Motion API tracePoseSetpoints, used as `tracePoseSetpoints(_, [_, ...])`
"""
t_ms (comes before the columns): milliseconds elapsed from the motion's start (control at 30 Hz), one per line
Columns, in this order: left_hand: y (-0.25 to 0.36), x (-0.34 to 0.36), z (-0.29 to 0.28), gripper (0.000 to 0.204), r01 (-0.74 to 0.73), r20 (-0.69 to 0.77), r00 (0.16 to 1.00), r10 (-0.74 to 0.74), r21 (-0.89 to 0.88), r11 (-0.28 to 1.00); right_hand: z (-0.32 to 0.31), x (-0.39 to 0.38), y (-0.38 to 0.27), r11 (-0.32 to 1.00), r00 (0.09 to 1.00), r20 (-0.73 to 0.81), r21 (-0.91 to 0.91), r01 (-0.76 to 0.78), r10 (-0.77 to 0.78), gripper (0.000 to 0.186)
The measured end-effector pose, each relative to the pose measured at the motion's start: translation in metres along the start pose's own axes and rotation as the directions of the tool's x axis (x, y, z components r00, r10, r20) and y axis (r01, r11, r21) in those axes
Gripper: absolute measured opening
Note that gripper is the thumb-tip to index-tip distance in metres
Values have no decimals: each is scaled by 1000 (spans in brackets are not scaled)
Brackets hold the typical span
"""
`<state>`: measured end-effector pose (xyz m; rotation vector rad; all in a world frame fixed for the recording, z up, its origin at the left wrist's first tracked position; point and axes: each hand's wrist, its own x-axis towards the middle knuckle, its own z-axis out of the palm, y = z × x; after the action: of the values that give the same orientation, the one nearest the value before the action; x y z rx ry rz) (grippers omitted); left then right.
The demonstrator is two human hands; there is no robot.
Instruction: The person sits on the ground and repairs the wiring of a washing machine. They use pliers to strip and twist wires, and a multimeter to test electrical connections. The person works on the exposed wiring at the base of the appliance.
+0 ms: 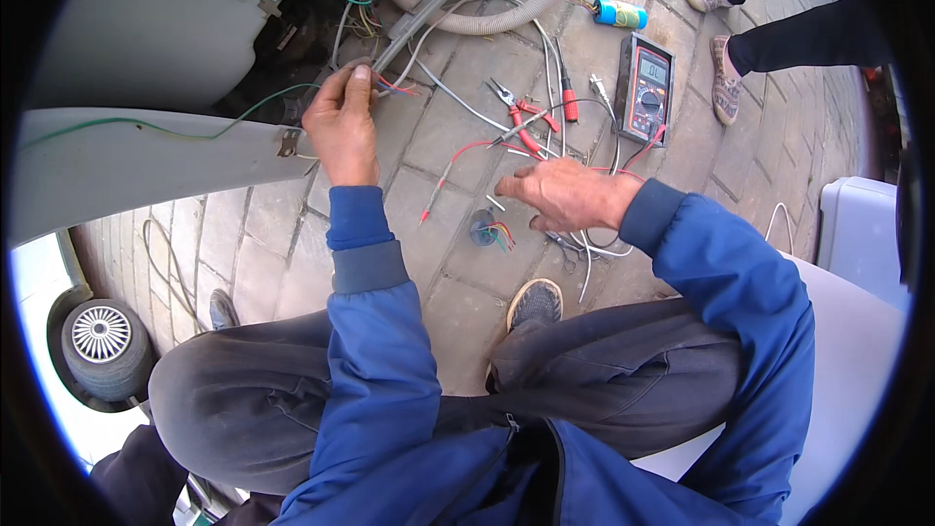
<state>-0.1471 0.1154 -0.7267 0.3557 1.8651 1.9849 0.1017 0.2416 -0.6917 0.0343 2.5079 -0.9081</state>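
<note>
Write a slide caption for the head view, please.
Left hand pinching thin wires, right hand near red-handled pliers.

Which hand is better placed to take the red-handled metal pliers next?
Right, most likely: the right hand is close to the red-handled metal pliers and seems to hold nothing. The left hand is farther off and appears busy pinching thin red and blue wires.

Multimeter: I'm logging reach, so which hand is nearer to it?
Right. In the picture, the right hand is below and left of the multimeter; the left hand is much farther left.
</note>
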Motion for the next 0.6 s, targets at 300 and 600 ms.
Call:
tracePoseSetpoints(300, [-2, 4, 15, 18, 31, 13, 999, -30, -137, 990, 17, 13, -19, 992, 994, -49, 75, 105, -102, 25])
tracePoseSetpoints(600, [-16, 6, 8, 21, 51, 115, 993, -31, -174, 983, 8, 35, -31, 933, 991, -95, 339, 118, -91, 20])
